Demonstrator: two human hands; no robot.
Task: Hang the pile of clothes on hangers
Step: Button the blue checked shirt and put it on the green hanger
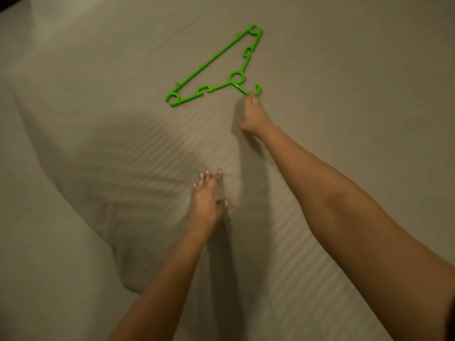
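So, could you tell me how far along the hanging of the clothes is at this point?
Nothing looks hung yet. The green hanger lies bare on the bed, and the striped garment is spread flat. In hand: the right hand is at the hanger's hook, grip unclear, while the left hand presses flat on the garment. Left: getting the garment onto the hanger.

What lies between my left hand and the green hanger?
Only pale striped cloth, under the left hand, runs toward the green hanger; nothing else, in the head view.
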